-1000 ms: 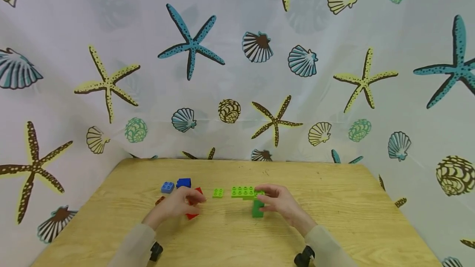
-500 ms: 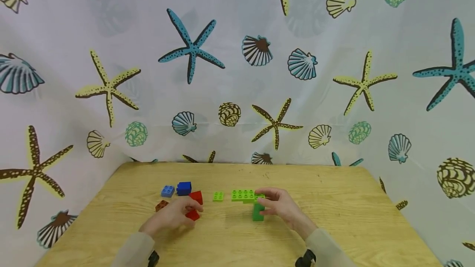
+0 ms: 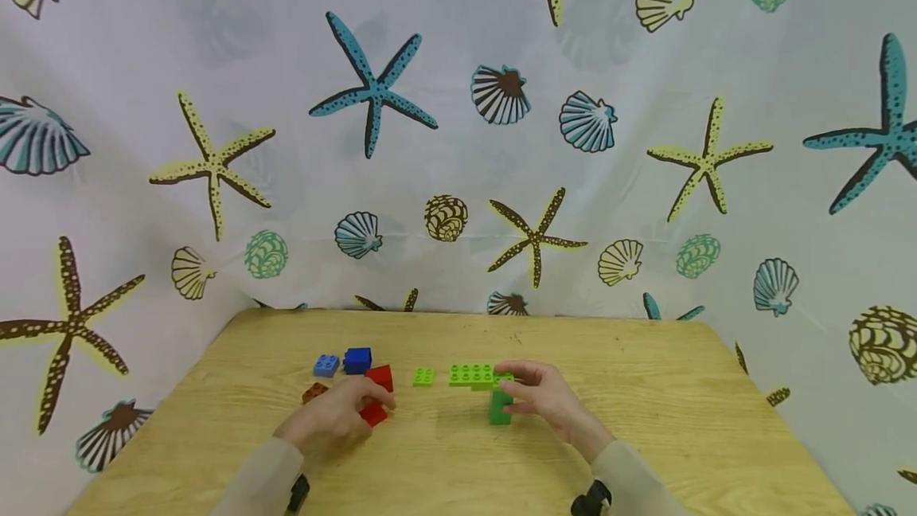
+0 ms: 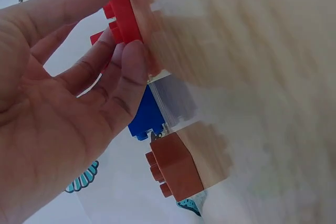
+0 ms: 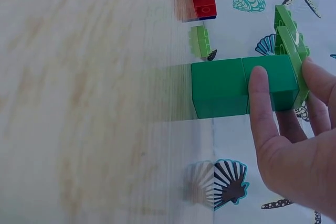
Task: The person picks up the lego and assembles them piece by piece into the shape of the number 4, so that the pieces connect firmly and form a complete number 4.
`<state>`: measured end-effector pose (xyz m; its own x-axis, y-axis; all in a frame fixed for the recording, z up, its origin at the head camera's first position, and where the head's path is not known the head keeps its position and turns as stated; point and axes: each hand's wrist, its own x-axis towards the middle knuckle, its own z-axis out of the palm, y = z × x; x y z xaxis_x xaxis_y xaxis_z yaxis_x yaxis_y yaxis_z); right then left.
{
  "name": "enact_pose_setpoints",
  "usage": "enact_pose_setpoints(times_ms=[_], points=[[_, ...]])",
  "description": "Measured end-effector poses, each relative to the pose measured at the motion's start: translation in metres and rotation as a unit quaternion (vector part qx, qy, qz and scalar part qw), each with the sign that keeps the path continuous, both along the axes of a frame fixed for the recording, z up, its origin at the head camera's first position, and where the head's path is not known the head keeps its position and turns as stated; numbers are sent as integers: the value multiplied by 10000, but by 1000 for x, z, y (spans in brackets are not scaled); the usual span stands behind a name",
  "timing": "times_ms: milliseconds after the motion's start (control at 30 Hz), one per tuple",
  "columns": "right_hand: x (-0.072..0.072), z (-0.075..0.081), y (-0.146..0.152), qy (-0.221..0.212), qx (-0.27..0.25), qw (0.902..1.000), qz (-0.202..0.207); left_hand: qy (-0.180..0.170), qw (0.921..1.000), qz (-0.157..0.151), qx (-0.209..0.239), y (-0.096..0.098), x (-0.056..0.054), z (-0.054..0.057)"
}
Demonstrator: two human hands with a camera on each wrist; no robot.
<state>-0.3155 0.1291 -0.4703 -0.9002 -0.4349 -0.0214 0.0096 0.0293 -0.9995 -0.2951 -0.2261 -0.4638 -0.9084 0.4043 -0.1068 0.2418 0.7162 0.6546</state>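
Green tower [image 5: 228, 88], upright (long axis vertical)

I count ten bricks [image 3: 380, 377] in view: two red bricks [image 3: 373, 415], one light blue brick [image 3: 325, 365], one dark blue brick [image 3: 357, 361], one brown brick [image 3: 314, 393], two dark green blocks [image 5: 220, 87], two joined lime-green bricks [image 3: 469, 374] and one loose lime-green brick [image 3: 423, 377]. I have one surface [image 3: 609, 349] before me, and on my own arms I count two sleeves [image 3: 634, 480] and two black devices [image 3: 591, 498].

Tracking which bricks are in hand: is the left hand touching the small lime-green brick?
Apart. The head view shows a strip of bare tabletop between the left hand and the small lime-green brick.
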Motion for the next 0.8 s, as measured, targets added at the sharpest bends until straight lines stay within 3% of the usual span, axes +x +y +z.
enact_pose_setpoints(times_ms=[400,533,800], points=[[-2,-3,1,-21,-34,10000,11,-387,9989,160,-223,2,-2,1],[-2,-3,1,-38,-27,10000,15,-416,9989,41,-189,1,-4,0],[-2,-2,1,-7,-31,10000,18,-524,9985,124,-8,8,-8,4]])
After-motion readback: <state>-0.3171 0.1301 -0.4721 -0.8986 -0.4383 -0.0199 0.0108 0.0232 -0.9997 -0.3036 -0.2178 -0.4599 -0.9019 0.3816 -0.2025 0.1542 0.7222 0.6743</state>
